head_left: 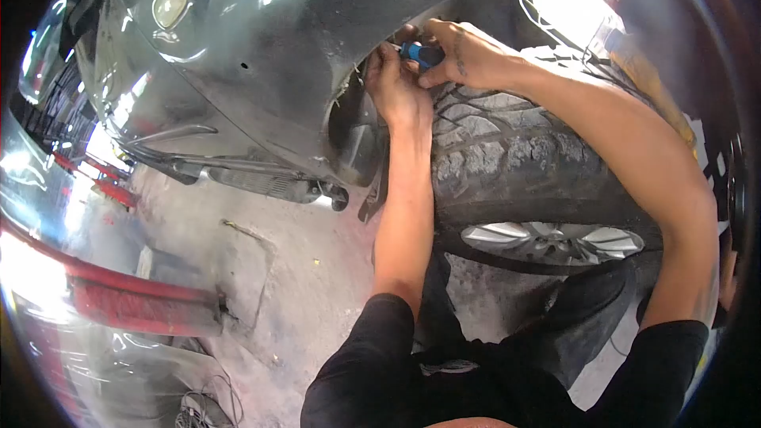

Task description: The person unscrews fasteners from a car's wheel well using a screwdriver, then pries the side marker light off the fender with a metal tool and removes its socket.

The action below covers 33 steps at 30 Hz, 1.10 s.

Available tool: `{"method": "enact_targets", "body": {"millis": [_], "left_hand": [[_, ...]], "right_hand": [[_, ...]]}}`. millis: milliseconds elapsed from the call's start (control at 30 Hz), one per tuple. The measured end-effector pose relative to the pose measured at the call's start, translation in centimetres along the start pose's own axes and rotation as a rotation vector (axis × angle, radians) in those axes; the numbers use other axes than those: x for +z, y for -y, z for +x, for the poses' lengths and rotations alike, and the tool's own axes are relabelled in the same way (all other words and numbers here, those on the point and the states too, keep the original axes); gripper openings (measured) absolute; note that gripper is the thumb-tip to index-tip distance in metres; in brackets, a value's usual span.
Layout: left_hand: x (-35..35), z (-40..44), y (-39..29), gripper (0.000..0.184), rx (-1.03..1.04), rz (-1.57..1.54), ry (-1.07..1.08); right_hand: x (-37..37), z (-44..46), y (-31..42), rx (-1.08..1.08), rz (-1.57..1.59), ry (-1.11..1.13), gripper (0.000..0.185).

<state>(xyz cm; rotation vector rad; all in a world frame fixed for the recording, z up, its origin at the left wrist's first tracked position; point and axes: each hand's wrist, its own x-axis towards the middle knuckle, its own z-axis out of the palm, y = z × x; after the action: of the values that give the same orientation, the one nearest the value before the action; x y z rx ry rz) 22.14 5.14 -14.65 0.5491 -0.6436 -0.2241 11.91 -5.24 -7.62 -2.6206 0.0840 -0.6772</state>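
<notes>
My right hand (474,54) grips the blue and black handle of a screwdriver (422,54) just inside the wheel arch of a dark vehicle. The screwdriver points left, toward the arch edge, and its tip is hidden by my left hand (398,91). That hand is raised to the rim of the fender (293,55), its thumb and fingers closed close to the front of the tool; what they hold is hidden. Below both hands lies a worn, dusty tire (515,158) with a silver wheel (555,242). A dark wheel-arch liner (354,139) shows beside my left wrist.
A bright work lamp (561,1) with a wire guard shines inside the arch at upper right. A side step (265,182) runs along the vehicle's underside. On the concrete floor (293,269), a red lift arm (147,301) reaches in from the left, near a tangled cable (208,408).
</notes>
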Motion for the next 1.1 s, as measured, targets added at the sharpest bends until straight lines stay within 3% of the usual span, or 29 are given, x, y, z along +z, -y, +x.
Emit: {"method": "enact_targets", "body": {"millis": [67, 100, 167, 233, 333, 367, 433, 567, 600, 633, 700, 767, 833, 967, 1000, 1067, 1100], "left_hand": [[-0.7, 0.4, 0.1, 0.024, -0.012, -0.021, 0.017], [-0.9, 0.6, 0.1, 0.024, -0.016, -0.04, 0.036], [-1.0, 0.9, 0.6, 0.023, -0.003, -0.076, 0.062], [-1.0, 0.9, 0.5, 0.023, 0.037, -0.117, 0.158], [-1.1, 0.5, 0.3, 0.024, 0.012, -0.068, 0.167], [-1.0, 0.3, 0.3, 0.025, 0.009, -0.079, 0.165], [-1.0, -0.1, 0.2, 0.027, -0.008, -0.086, 0.183], [-1.4, 0.3, 0.5, 0.026, 0.006, -0.058, 0.183], [-1.6, 0.7, 0.7, 0.025, 0.008, -0.073, 0.177], [-1.6, 0.8, 0.7, 0.024, 0.013, -0.088, 0.17], [-1.7, 0.9, 0.6, 0.024, 0.017, -0.064, 0.178], [-1.7, 0.8, 0.7, 0.025, 0.016, -0.039, 0.19], [-1.7, 0.7, 0.6, 0.026, -0.021, -0.093, 0.201], [-0.8, 0.6, 0.4, 0.027, -0.03, -0.102, 0.115], [-0.7, 0.6, 0.3, 0.028, -0.026, -0.093, 0.114], [-0.9, 0.7, 0.3, 0.029, -0.019, -0.083, 0.114], [-1.2, 0.9, 0.4, 0.028, -0.009, -0.112, 0.169]], "right_hand": [[-0.9, 0.0, 0.5, 0.071, 0.223, 0.278, 0.054], [-1.0, 0.2, -0.1, 0.078, 0.226, 0.281, 0.054], [-1.0, 0.8, -1.5, 0.27, 0.699, 0.521, 0.04], [-0.7, 0.6, -1.7, 0.269, 0.698, 0.491, 0.034], [-0.5, 0.1, -0.3, 0.115, 0.176, 0.26, 0.043], [0.1, 0.1, -0.4, 0.123, 0.179, 0.263, 0.043], [1.4, -0.2, -0.9, -0.122, -0.041, -0.047, 0.051], [2.1, 0.4, -2.4, -0.089, 0.025, -0.029, 0.055], [-0.6, 0.1, 0.1, 0.195, 0.187, 0.329, 0.053], [-0.4, 0.2, -0.5, 0.198, 0.19, 0.329, 0.053], [-0.2, 0.6, -1.7, 0.206, 0.61, 0.51, 0.052], [0.4, 0.6, -2.2, 0.217, 0.567, 0.478, 0.051], [1.6, 0.1, -1.5, -0.186, -0.009, -0.03, 0.05], [1.7, -0.4, -1.6, -0.134, -0.128, -0.091, 0.046], [1.1, -0.3, -1.2, -0.134, -0.129, -0.092, 0.046], [-0.7, 0.0, 0.0, 0.183, 0.289, 0.355, 0.043], [-0.4, 0.1, -0.4, 0.178, 0.288, 0.357, 0.043]]}}
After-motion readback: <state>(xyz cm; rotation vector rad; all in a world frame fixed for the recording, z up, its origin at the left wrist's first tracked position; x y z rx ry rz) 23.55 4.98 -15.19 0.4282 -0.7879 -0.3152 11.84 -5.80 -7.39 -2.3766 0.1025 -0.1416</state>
